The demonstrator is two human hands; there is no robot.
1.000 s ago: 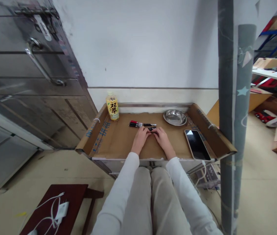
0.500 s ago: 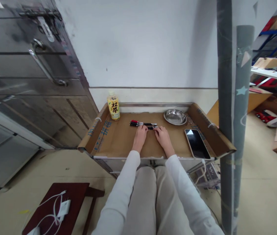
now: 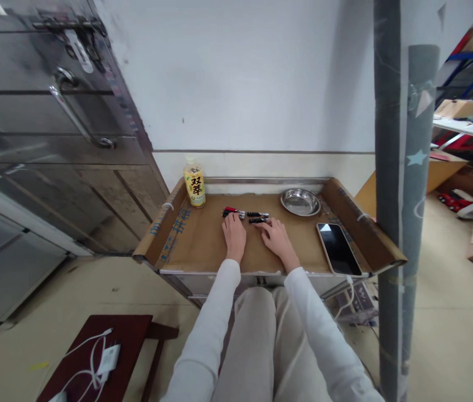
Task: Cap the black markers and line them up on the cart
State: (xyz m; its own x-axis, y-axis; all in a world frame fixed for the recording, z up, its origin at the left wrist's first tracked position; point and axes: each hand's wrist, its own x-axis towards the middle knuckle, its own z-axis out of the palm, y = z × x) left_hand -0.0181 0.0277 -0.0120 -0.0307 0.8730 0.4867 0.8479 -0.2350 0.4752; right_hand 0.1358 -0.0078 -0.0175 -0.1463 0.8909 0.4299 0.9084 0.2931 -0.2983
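Note:
Several black and red marker pens [image 3: 245, 214] lie in a row on a cardboard-lined tray table [image 3: 203, 245]. My left hand [image 3: 234, 235] rests flat on the cardboard, its fingertips touching the left ends of the pens. To the right, my right hand [image 3: 275, 236] lies on the cardboard with its fingertips on a short black pen [image 3: 257, 220] that lies a little nearer than the others. Neither hand has lifted anything; whether the fingers pinch a pen is too small to tell.
A yellow drink bottle [image 3: 194, 185] stands at the tray's back left. A round metal dish [image 3: 300, 202] sits at the back right, a dark phone [image 3: 338, 247] near the right edge. A grey pole [image 3: 389, 167] rises at right. A dark red stool [image 3: 94, 357] with white cables is lower left.
My left hand slid left along the pens, away from my right hand. One short black pen now lies apart from the row under my right fingertips.

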